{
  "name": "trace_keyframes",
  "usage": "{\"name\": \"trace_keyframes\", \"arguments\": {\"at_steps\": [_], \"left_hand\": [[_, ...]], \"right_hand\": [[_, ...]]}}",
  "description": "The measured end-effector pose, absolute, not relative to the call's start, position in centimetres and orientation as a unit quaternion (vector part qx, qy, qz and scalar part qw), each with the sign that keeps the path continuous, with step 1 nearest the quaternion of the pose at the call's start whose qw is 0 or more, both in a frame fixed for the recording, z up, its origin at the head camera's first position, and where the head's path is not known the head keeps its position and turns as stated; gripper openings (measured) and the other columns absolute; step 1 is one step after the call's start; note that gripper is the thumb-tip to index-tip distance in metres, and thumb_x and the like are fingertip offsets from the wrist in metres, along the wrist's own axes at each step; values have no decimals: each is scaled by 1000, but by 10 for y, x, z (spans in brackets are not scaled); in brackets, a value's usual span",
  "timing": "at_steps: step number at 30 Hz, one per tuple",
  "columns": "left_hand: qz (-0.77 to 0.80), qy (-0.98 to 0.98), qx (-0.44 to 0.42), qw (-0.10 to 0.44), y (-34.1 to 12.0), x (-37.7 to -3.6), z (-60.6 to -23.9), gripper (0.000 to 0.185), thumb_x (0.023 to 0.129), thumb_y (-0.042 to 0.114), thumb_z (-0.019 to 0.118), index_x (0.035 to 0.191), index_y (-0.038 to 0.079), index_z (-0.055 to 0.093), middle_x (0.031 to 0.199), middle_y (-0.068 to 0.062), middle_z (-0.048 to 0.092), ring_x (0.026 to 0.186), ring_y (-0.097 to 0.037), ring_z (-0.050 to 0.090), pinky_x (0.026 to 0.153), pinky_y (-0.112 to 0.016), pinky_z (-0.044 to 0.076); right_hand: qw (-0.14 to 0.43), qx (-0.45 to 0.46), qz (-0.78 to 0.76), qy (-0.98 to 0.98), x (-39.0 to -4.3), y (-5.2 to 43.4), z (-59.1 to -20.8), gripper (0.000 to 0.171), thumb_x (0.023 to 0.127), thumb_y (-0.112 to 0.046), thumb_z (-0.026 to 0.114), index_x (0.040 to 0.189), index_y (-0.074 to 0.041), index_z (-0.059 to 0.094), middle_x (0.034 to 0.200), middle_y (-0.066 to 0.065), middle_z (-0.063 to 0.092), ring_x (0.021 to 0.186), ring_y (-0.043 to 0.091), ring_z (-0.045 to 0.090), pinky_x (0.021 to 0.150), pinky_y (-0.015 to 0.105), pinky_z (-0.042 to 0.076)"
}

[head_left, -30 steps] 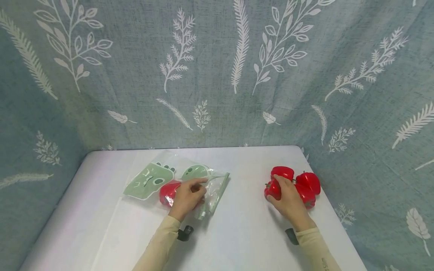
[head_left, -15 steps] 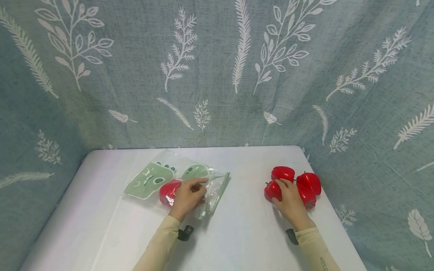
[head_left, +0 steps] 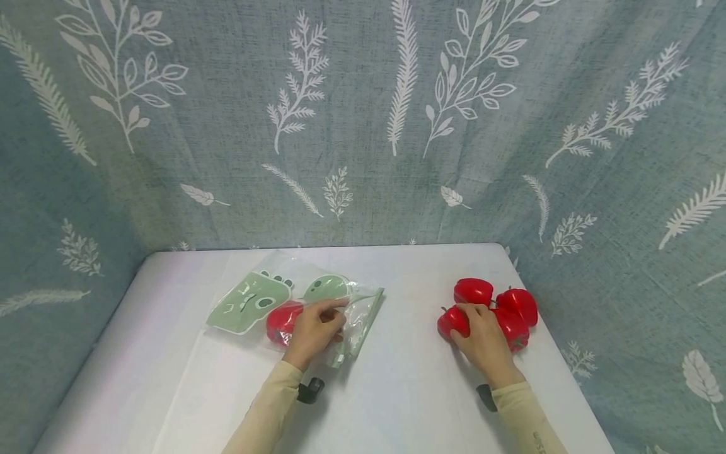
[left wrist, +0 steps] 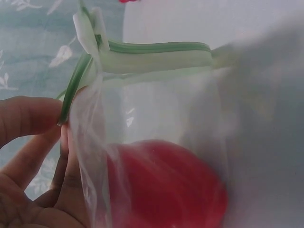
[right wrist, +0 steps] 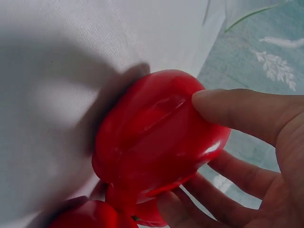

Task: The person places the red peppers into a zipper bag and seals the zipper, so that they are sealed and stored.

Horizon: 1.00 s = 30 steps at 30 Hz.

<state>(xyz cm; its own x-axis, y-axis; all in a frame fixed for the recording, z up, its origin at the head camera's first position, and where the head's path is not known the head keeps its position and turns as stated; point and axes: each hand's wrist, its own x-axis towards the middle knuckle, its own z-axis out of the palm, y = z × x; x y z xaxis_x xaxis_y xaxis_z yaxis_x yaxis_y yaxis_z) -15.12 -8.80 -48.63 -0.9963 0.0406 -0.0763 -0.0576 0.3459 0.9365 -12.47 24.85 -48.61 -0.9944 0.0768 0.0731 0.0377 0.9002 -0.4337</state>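
A clear zip bag [head_left: 249,302] with green cartoon prints and a green zip strip [left wrist: 159,46] lies on the left half of the white table. One red bell pepper [head_left: 282,324] shows through its plastic. My left hand [head_left: 315,330] pinches the zip edge at the bag's mouth between thumb and fingers. On the right, my right hand [head_left: 484,338] grips another red bell pepper [right wrist: 152,128], thumb on one side and fingers on the other. That pepper is the leftmost of a cluster, and the palm hides part of the cluster.
Several red bell peppers sit close around the right hand, among them a rear one [head_left: 473,291] and a right one [head_left: 518,305]. The white table [head_left: 408,378] ends at the back against a patterned green-grey curtain [head_left: 363,126], which also runs along both sides.
My right hand's fingers have shifted on the leftmost pepper, which has turned and moved slightly left. The left hand and the bag look the same.
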Motion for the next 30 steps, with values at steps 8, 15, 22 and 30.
{"name": "trace_keyframes", "arguments": {"at_steps": [8, 15, 22, 30], "left_hand": [[567, 823, -7, 47, -88, -150, -487, 35, 92, 9, 69, 126, 16, 72, 95, -6, 66, 74, -18, 67, 69, -33, 62], [564, 824, -11, 46, -87, -150, -487, 35, 91, 9, 70, 125, 18, 73, 95, -5, 66, 75, -18, 67, 68, -31, 61], [565, 824, -13, 42, -88, -150, -486, 36, 91, 10, 71, 125, 19, 73, 96, -4, 66, 79, -19, 66, 69, -31, 61], [570, 821, -10, 37, -90, -150, -483, 35, 91, 9, 70, 125, 18, 73, 95, -5, 67, 76, -19, 66, 68, -32, 62]], "right_hand": [[56, -25, 217, -974, -124, 248, -487, 86, 64, -16, 94, 140, -6, 54, 131, 21, 55, 119, 46, 53, 87, 62, 54], [62, -19, 224, -972, -123, 245, -488, 84, 64, -16, 94, 138, -7, 55, 128, 20, 57, 117, 44, 55, 86, 61, 55], [70, -5, 246, -967, -123, 236, -491, 80, 66, -18, 94, 136, -9, 58, 125, 16, 59, 114, 39, 58, 87, 58, 56], [53, 1, 279, -959, -127, 229, -493, 76, 68, -23, 93, 135, -12, 59, 125, 11, 62, 112, 34, 60, 86, 54, 58]]}}
